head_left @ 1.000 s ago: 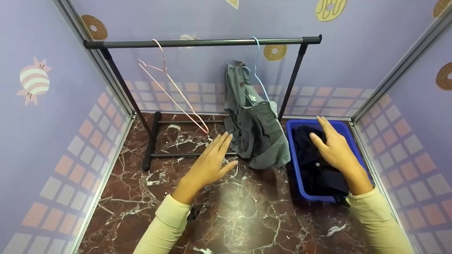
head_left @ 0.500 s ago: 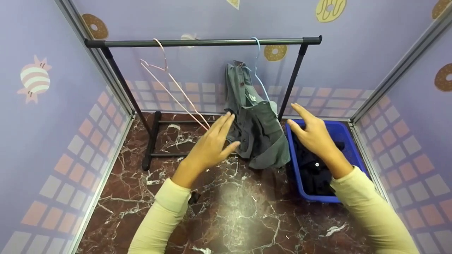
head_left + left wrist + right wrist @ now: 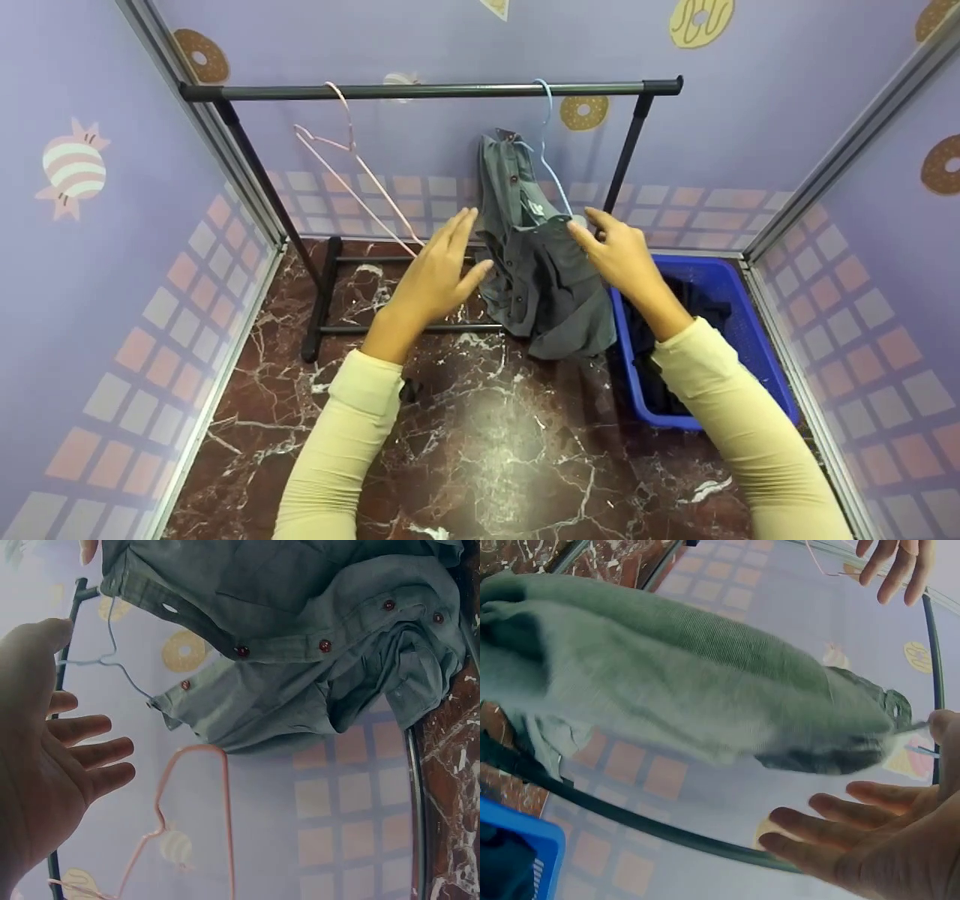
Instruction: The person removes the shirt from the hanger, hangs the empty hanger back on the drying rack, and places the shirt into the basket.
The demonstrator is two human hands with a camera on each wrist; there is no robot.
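Note:
A grey-green button shirt (image 3: 540, 262) hangs crumpled from a light blue hanger (image 3: 546, 135) on the dark clothes rail (image 3: 427, 91). My left hand (image 3: 439, 274) is open just left of the shirt, fingers straight, holding nothing. My right hand (image 3: 615, 251) is open at the shirt's upper right edge, fingertips close to or touching the cloth. In the left wrist view the shirt (image 3: 300, 637) with red buttons fills the top, my left hand (image 3: 45, 757) beside it. In the right wrist view my right hand (image 3: 870, 840) spreads below the shirt (image 3: 667, 682).
An empty pink hanger (image 3: 352, 165) hangs at the rail's left end. A blue basket (image 3: 739, 330) holding dark clothes stands on the marble floor (image 3: 487, 450) at the right. Purple patterned walls close in on three sides.
Both hands rose toward the hanging shirt. The right hand left the blue basket and moved left to the shirt's edge; the left hand moved up and forward beside it.

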